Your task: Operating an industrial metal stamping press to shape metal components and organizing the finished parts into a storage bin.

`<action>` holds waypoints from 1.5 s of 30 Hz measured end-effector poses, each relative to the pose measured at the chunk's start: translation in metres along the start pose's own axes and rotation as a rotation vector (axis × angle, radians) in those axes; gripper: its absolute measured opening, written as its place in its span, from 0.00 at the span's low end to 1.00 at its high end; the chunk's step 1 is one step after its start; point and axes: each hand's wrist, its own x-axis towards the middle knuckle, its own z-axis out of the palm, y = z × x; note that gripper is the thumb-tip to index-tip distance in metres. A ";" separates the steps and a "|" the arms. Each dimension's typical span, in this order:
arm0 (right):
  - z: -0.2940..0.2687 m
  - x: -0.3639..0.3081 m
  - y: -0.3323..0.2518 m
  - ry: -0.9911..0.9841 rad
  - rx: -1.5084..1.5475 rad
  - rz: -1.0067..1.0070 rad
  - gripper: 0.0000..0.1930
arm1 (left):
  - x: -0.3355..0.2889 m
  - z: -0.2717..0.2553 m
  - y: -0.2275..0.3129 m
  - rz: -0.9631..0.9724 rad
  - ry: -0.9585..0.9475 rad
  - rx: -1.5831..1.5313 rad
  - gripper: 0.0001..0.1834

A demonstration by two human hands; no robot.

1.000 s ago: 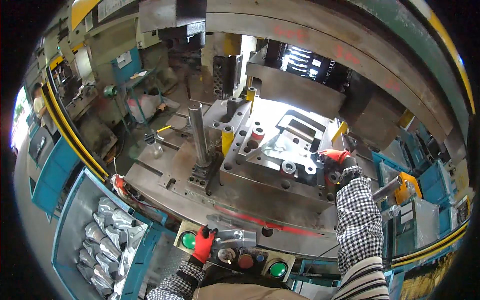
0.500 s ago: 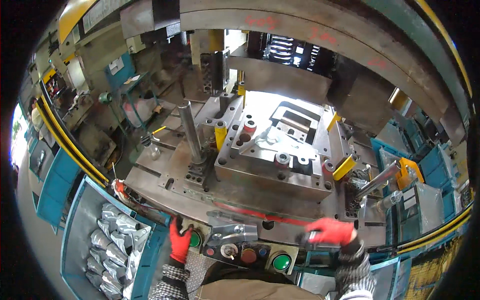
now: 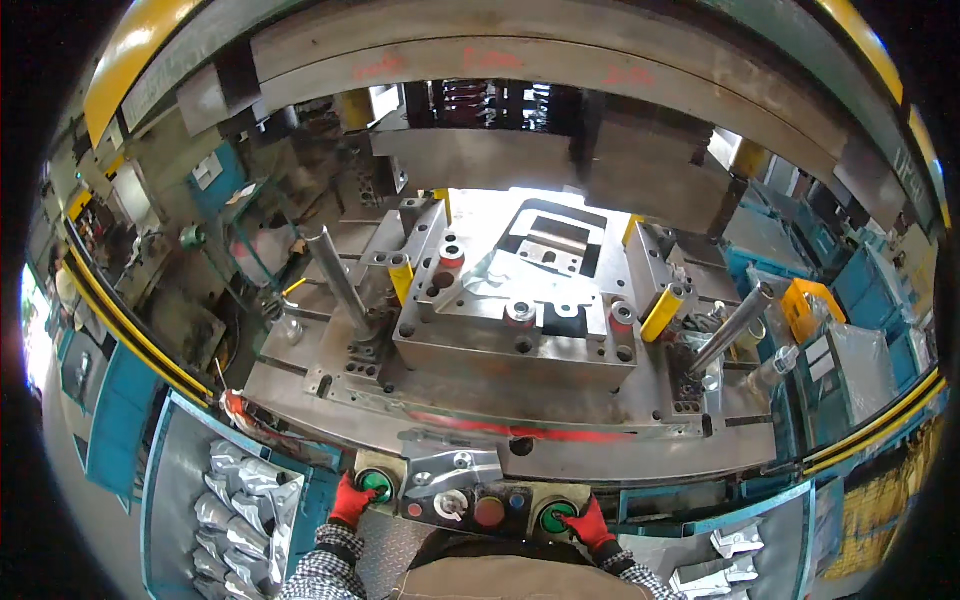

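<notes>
Green push buttons sit at the two ends of a control panel point(image 3: 470, 500) at the near edge of a large metal press, low in the head view. On the left green button point(image 3: 377, 485) lies the left hand point(image 3: 350, 500), in a red glove, its fingers laid flat over the near left rim of the button; it grips nothing. On the right green button point(image 3: 553, 516) lies the right hand point(image 3: 588, 524), also red-gloved, its fingers pressed against the button's right side; it too grips nothing. Both forearms wear black-and-white checked sleeves point(image 3: 330, 560) that come in from the lower edge. Between the two green buttons the panel carries a white rotary knob point(image 3: 447, 504), a red button point(image 3: 489, 511) and a small blue one point(image 3: 517, 500). A shiny stamped metal part point(image 3: 445, 465) rests on the panel's far left portion. Beyond the panel stands the press bed with a grey die block point(image 3: 520, 340) in the middle, a bright sheet-metal blank point(image 3: 520, 285) lying on its top. Steel guide posts point(image 3: 340, 280) rise tilted on the left and right of the die, with yellow cylinders point(image 3: 662, 312) beside them. To the near left, a blue bin point(image 3: 160, 480) holds a heap of silvery stamped pieces point(image 3: 240, 500); more such pieces point(image 3: 720, 560) lie in a tray at the near right.
</notes>
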 end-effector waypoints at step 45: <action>-0.041 -0.021 0.015 -0.035 0.078 -0.013 0.36 | 0.027 0.219 0.485 1.175 -0.080 0.556 0.20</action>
